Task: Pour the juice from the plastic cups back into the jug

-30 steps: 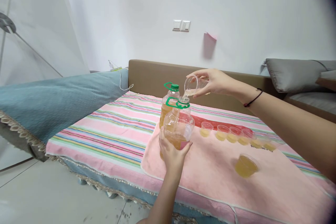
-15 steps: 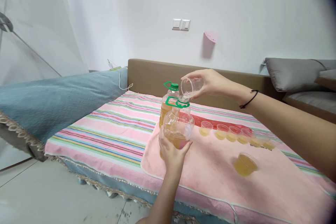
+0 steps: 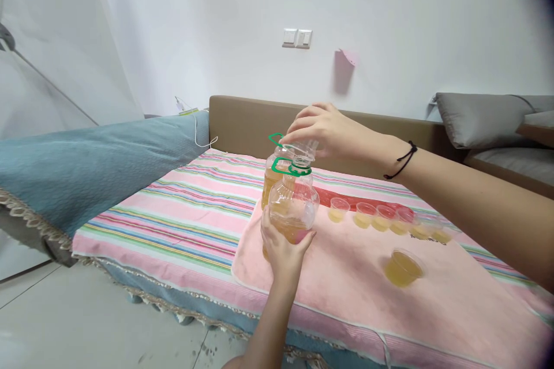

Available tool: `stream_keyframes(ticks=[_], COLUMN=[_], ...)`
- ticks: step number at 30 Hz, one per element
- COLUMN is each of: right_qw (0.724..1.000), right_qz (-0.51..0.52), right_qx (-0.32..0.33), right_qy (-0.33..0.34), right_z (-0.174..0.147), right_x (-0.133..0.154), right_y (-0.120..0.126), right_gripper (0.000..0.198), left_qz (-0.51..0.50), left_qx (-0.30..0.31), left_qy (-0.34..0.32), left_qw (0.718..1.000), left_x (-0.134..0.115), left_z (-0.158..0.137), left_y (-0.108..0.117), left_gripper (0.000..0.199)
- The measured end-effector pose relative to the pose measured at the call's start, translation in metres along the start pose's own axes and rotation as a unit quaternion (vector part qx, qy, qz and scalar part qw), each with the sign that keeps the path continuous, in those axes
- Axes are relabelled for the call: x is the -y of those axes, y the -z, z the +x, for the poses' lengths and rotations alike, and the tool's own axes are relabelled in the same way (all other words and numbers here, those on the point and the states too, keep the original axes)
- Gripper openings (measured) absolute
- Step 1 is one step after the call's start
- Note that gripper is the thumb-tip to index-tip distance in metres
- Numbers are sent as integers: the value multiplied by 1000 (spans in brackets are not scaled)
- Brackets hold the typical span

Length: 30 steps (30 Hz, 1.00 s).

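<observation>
My left hand [image 3: 285, 245] is wrapped round the lower part of a clear plastic bottle [image 3: 296, 202], partly filled with amber liquid. The bottle stands upright and uncapped, with a green ring handle at its neck. Above its mouth my right hand [image 3: 322, 130] grips a clear plastic cup [image 3: 300, 151], tipped far over with the rim down at the bottle's opening. The fingers cover much of the cup, and I see no liquid in it. Just behind stands a second bottle [image 3: 271, 181] of amber liquid with a green handle; my right hand hides its top.
Several cups of yellowish liquid [image 3: 364, 216] form a row on the pink mat [image 3: 346, 294], in front of a red strip [image 3: 355, 199]. One larger-looking cup [image 3: 403, 268] sits nearer me. A brown headboard [image 3: 246, 121] runs behind; a grey pillow [image 3: 480, 121] lies at right.
My right hand has tipped the cup further, from sideways to nearly upside down over the bottle mouth, moving slightly left. My left hand keeps its hold on the bottle.
</observation>
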State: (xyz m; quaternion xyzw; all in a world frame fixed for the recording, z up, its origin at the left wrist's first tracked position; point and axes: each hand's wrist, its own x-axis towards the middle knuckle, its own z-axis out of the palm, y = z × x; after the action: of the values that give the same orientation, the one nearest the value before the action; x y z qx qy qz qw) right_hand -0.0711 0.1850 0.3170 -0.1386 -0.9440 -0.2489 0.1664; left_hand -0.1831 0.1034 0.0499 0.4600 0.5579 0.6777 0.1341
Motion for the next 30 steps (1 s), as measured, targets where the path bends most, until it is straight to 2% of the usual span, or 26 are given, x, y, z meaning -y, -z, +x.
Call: stream_keyframes(ticks=[4,14,18,20,22,24,25,27,29,30], right_qw=[998,995,1000,997,981,933,889,781,686,653], right_qz=[-11,-6,10,49,122,233,302,430,499,506], right_qx=[20,29,6,-28,-67,-111,-138,-206,-248,-263], right_qy=[60,92,18,-45,-135,-253,-315,-403,-469,-498], right_z=[1,-19,-43,-62,-85,-112,-126,-158,-195,-215], right_x=[6,17,9,6,7,14,21,35,51,58], right_y=[3,19,16,8,-6,-22,-30,-44,-51,-52], right_gripper=[32,44,40,37,45,60,67,74,64,60], left_qz=[0,21,15,7,-2,-12,-16,-11,10,17], left_qx=[6,-12,-15,-16,-14,-14,-16,-12,-9,-16], left_qy=[-6,-21,-24,-28,-34,-42,-47,-56,-73,-87], left_qw=[1000,999,999,999,999,999,999,998,997,996], left_x=[4,3,0,-1,0,2,4,9,13,14], left_z=[0,1,2,4,6,8,10,13,19,22], left_y=[0,0,0,0,-1,-2,-3,-4,-5,-6], left_gripper=[114,114,113,114,113,114,115,118,122,125])
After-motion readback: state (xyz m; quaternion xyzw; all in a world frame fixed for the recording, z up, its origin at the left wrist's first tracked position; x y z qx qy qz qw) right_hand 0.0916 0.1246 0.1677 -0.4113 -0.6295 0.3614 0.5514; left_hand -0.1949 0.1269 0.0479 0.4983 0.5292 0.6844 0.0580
